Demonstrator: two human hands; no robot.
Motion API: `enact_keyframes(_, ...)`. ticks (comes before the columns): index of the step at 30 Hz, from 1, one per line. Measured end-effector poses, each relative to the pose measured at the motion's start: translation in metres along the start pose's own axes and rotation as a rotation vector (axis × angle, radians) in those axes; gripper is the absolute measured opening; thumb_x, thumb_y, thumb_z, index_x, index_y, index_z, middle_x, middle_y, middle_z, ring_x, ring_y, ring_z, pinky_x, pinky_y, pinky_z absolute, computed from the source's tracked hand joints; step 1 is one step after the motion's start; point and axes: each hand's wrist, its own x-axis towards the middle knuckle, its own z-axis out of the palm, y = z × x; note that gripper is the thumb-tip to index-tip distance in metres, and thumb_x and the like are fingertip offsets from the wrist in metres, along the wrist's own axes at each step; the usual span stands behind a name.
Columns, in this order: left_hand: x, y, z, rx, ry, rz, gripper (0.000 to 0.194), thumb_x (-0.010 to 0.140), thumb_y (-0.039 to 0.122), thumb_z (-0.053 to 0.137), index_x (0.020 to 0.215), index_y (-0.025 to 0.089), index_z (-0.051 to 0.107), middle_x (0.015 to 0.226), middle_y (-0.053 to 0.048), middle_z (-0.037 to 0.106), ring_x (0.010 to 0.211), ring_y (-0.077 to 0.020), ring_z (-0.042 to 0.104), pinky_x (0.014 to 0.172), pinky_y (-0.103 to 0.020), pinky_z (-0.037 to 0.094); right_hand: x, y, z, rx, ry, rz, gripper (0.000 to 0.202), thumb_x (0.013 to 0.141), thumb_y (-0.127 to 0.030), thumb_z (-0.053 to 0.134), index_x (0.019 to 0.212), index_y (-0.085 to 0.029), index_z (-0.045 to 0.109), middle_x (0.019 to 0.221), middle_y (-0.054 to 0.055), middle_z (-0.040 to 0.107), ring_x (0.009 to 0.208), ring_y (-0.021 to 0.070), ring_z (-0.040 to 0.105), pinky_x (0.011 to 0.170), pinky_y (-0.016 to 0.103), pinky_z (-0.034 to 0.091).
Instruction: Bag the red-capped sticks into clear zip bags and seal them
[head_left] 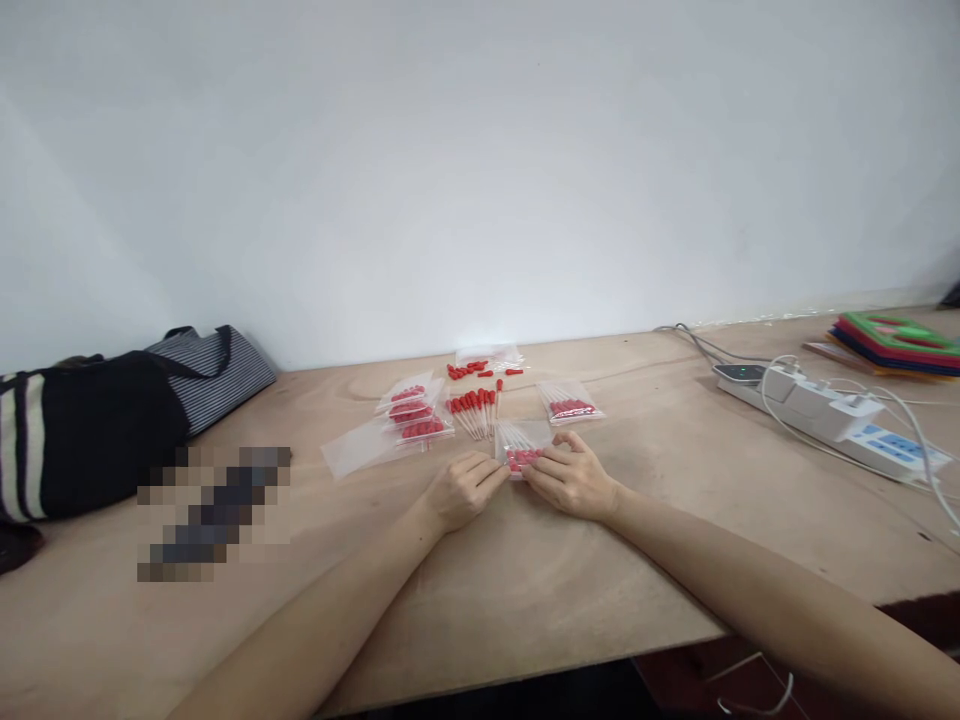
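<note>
A clear plastic bag [523, 440] of red-capped droppers lies on the wooden table, its near edge between my hands. My left hand [463, 490] has its fingers closed at the bag's lower left corner. On the right side, my right hand [571, 478] grips the bag, its fingers covering part of the red ends. Just beyond are loose red-capped droppers [474, 405]. Filled bags [416, 412] overlap to the left, beside flat translucent bags [360, 447]. Another filled bag [570, 403] rests to the right.
Loose red caps [466, 371] lie near the wall by a clear bag. A white power strip [832, 412] with cables and stacked coloured sheets [896, 340] are at right. Dark and striped bags [97, 430] and a pixelated dark item [217, 515] are at left.
</note>
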Motion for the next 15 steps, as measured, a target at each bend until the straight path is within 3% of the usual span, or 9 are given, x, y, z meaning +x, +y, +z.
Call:
enact_keyframes(8,0.0035,0.0018,-0.0001,0.004,-0.003,0.001,0.02,0.086,0.009,0.036,0.081,0.009,0.055,0.066,-0.006,0.061,0.058,-0.0149,0.055,0.053,-0.028,0.046,0.003,-0.0024,0.0012,-0.009,0.013,-0.044,0.022,0.079,-0.011,0.046,0.058,-0.016,0.051,0.053,-0.003,0.047,0.056,0.0084,0.038,0.068,0.028,0.028)
enact_keyframes(15,0.0062,0.0038,0.001,-0.01,0.031,0.033,0.018,0.086,0.008,0.037,0.088,0.008,0.055,0.073,-0.007,0.062,0.067,-0.0166,0.057,0.059,-0.029,0.049,0.0063,-0.0043,0.0004,-0.002,0.046,-0.014,0.018,0.077,-0.01,0.047,0.06,-0.016,0.051,0.055,-0.003,0.05,0.057,0.0085,0.04,0.069,0.028,0.029)
